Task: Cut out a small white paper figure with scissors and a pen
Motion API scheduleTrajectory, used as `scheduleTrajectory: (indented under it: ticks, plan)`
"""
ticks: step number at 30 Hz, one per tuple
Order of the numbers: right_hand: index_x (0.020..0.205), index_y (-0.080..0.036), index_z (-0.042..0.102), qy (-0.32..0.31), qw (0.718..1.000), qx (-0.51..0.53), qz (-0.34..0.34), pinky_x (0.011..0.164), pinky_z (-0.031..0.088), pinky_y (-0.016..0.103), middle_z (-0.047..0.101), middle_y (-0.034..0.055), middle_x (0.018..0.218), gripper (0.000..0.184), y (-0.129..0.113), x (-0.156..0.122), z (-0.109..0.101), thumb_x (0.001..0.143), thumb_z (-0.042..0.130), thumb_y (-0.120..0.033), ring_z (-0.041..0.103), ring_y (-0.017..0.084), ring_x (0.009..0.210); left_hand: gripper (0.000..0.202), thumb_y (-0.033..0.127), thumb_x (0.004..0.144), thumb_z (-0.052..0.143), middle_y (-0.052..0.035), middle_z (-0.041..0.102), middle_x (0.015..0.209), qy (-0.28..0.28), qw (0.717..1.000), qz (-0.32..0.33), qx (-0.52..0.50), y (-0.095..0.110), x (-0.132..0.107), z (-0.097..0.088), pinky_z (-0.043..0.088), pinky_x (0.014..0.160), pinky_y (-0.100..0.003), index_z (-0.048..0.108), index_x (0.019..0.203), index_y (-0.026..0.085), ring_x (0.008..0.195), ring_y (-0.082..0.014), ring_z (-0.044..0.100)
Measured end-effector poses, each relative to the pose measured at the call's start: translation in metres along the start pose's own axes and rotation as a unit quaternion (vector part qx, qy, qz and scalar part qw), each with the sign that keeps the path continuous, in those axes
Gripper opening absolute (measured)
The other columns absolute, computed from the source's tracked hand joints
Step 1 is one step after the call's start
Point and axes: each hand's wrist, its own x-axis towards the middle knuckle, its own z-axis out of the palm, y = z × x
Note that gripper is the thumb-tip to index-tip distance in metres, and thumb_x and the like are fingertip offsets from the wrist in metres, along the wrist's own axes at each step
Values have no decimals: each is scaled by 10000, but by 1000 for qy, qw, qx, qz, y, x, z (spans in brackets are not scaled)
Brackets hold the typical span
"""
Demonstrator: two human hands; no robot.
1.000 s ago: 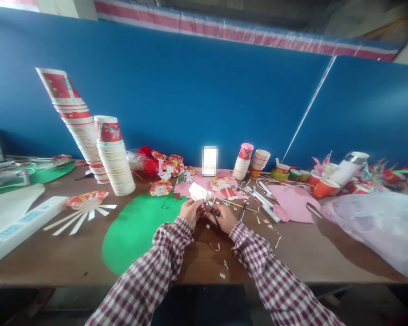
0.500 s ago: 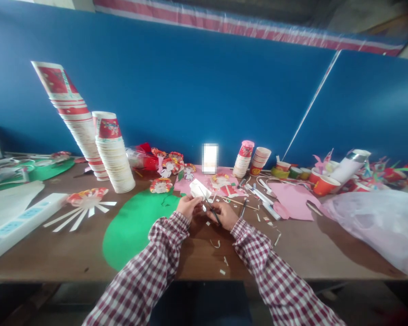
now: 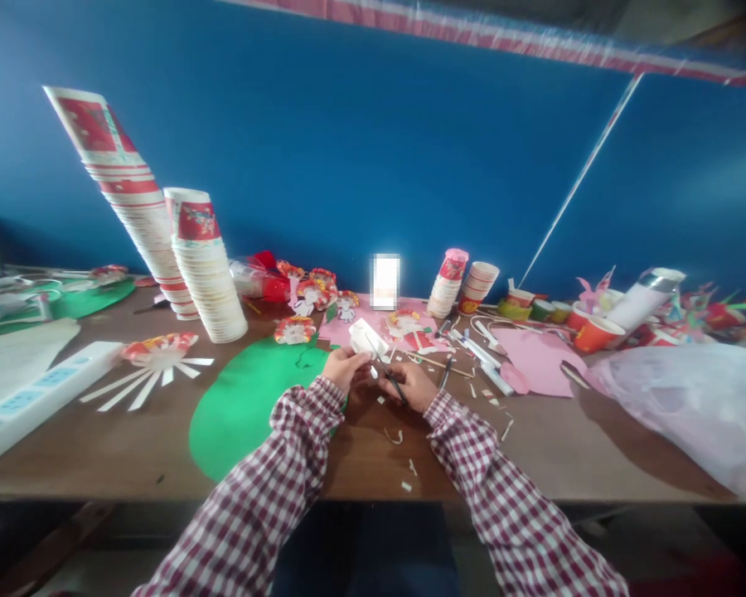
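My left hand (image 3: 343,367) is closed on a small piece of white paper (image 3: 366,337), held up over the middle of the table. In my right hand (image 3: 415,386) is a pair of scissors (image 3: 395,386) with dark handles, its blades pointing up and left at the paper's right edge. Whether the blades are apart is too small to tell. Small white paper scraps (image 3: 406,486) lie on the brown table (image 3: 373,464) below my hands. Left of my left hand is a green paper sheet (image 3: 242,414) with a rounded outline.
Two tall stacks of paper cups (image 3: 208,274) lean at the back left. A cut, splayed paper cup (image 3: 155,356) lies left. Pink paper (image 3: 538,361), pens (image 3: 446,373) and shorter cup stacks (image 3: 477,286) are on the right, beside a plastic bag (image 3: 690,406). A blue partition (image 3: 323,149) stands behind.
The view has tipped down slightly, so the scene sits a little differently in frame. My hands stay close together with the white paper and scissors, the paper turned slightly.
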Motion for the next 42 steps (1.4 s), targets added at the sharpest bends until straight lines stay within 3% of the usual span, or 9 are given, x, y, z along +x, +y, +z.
scheduleTrajectory:
  ticks: [14, 20, 30, 42]
  plan:
    - [707, -141, 571, -3, 1000, 13, 14, 378, 320, 179, 479, -46, 482, 204, -1, 0, 0, 749, 563, -340, 419, 74, 384, 106, 137, 597, 714, -33, 630, 539, 5, 1000, -13, 14, 6, -3, 2, 460, 416, -164, 629, 639, 88, 430, -81, 562]
    - [673, -147, 549, 13, 1000, 10, 14, 388, 321, 182, 459, -49, 455, 216, 0, 1, 0, 755, 558, -347, 423, 77, 390, 141, 199, 627, 700, -29, 616, 527, 15, 1000, -18, 11, 5, -2, 1, 455, 411, -174, 604, 607, 98, 404, -69, 533]
    - [683, -152, 572, 16, 1000, -9, 3, 430, 336, 198, 483, -45, 468, 164, -4, -1, 0, 756, 556, -297, 431, 89, 416, 124, 166, 591, 714, -22, 603, 497, 10, 1000, -12, 18, -1, -2, 2, 446, 419, -186, 613, 572, 97, 413, -78, 526]
    - [684, -139, 596, 10, 1000, -12, -2, 437, 331, 193, 476, -38, 481, 220, -4, 0, -1, 749, 568, -347, 422, 84, 436, 97, 131, 595, 703, -23, 609, 500, 21, 1000, -12, 18, 4, -5, 4, 439, 419, -176, 613, 589, 93, 412, -77, 533]
